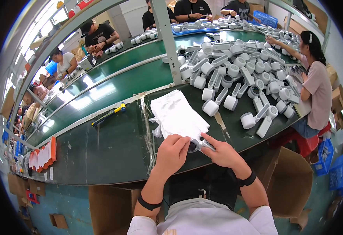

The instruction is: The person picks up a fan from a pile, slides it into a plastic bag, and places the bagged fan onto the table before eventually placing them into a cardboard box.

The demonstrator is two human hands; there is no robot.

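green bench (113,156) | white bags (176,110) | yellow-black tool (109,114) | heaped white parts (233,70) | orange stack (43,155)

Held unit (207,144): pale hard plastic, smooth, with a dark ring at its round end. Heaped white-and-grey handheld units (240,61): moulded plastic, smooth; white parts satin, grey handle faces flatter. Stacked white bags (175,111): thin, soft plastic film by the look, creased and crinkled at the edge. Workbench top (113,156): dark green, dull, scuffed and scratched. Tape strip (147,135): frayed, rough, stringy. Conveyor belt (142,80): green, slick, glossy with bright lamp reflections. Upright post (167,43): grey painted metal. Carton (283,186): brown cardboard, matt. Crate (339,170): blue plastic. Wearer's shirt (199,217): white cloth, softly wrinkled.
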